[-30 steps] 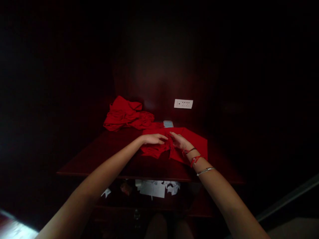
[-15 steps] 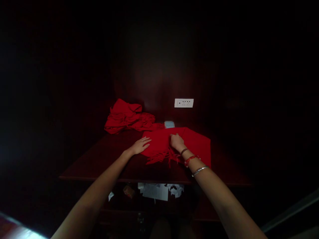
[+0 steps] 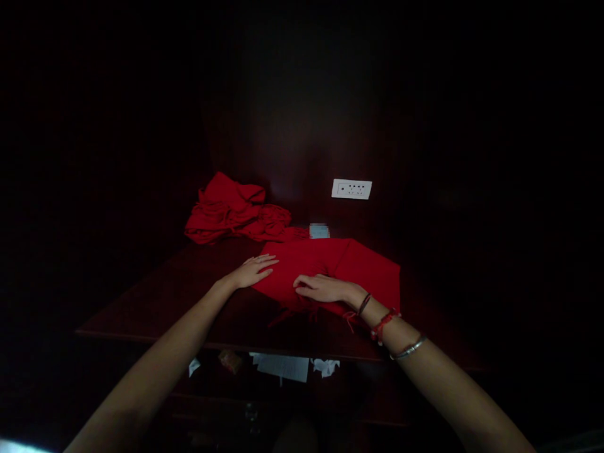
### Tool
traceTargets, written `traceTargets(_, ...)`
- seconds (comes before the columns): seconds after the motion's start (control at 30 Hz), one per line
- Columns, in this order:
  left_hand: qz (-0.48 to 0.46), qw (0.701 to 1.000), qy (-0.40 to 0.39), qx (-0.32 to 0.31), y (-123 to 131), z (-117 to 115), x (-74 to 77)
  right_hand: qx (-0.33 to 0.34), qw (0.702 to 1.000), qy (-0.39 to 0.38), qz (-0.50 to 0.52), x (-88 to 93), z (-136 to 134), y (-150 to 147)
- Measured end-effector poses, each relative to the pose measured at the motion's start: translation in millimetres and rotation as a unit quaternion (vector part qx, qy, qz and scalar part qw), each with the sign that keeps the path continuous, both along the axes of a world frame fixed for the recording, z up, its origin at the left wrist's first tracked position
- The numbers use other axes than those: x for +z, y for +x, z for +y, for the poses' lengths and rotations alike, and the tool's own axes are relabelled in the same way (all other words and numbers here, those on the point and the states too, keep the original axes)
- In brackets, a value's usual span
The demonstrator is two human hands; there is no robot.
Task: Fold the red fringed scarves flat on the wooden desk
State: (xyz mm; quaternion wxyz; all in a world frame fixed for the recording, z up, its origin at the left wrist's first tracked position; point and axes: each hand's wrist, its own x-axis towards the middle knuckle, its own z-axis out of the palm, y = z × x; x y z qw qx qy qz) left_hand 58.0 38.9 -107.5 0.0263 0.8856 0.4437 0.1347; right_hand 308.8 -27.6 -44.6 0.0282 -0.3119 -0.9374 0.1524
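Note:
A red fringed scarf [image 3: 363,267] lies spread and partly folded on a dark wooden desk [image 3: 141,302]. My left hand [image 3: 255,270] rests flat on its left edge, fingers stretched out and open. Over the middle of the cloth, just above the fringe [image 3: 287,314], is my right hand [image 3: 328,289]. Its fingers point left and bend slightly, thumb and forefinger a little apart, with no cloth visibly gripped. Bracelets circle the right wrist and forearm.
Crumpled red cloth [image 3: 226,211] is heaped at the desk's back left. A small pale card [image 3: 319,231] lies behind the scarf. A white socket plate [image 3: 352,189] is on the back wall. Papers [image 3: 283,367] and a small brownish packet [image 3: 230,361] lie on a shelf below.
My right hand has shifted left and nearer the fringe, from a closed shape to looser, more extended fingers. My left hand stays flat on the scarf. The view has shifted slightly.

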Motion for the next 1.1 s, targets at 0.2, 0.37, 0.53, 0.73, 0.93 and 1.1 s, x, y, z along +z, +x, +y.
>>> traceTargets(0.2, -0.019, 0.999, 0.018, -0.020, -1.9, -8.3, 5.8, 0.087, 0.996, 0.001, -0.029, 13.8, 8.7, 9.3)
traceTargets(0.37, -0.035, 0.999, 0.012, -0.026, -3.9, -16.6, 10.6, 0.126, 0.990, 0.030, 0.060, 6.3, 10.4, -10.0)
traceTargets(0.53, -0.051, 0.998, -0.004, -0.021, -4.6, -20.0, 12.2, 0.205, 0.978, -0.037, -0.015, -4.0, 9.1, -10.1)
traceTargets(0.73, -0.057, 0.998, -0.007, -0.007, -3.6, -18.0, 6.3, 0.201, 0.976, -0.086, 0.012, 9.1, 6.3, 18.1)
traceTargets(0.93, -0.052, 0.999, 0.014, 0.003, -1.2, -14.1, 0.9, -0.074, 0.990, -0.028, 0.116, 13.7, 14.4, 32.3)
traceTargets(1.1, -0.049, 0.998, 0.017, 0.021, 3.7, -16.7, 4.8, -0.361, 0.927, 0.007, 0.097, -6.7, 40.7, 15.2)
